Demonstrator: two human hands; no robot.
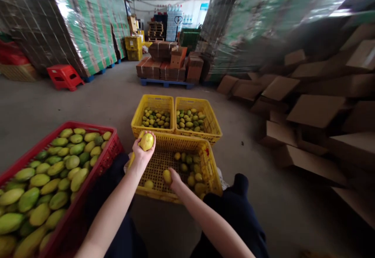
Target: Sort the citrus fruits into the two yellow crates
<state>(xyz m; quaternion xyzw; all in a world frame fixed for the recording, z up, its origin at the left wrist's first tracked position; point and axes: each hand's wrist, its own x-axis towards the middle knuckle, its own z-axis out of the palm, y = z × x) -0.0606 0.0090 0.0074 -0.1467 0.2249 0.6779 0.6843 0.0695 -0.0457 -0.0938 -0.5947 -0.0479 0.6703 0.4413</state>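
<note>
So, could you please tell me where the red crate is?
The red crate stands at lower left in the head view, beside the person's left leg.

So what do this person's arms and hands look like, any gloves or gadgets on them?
The left hand and right hand are ungloved, with no cables visible. The forearms are bare, showing no sleeves, watch or markings. Dark clothing covers the legs.
</note>
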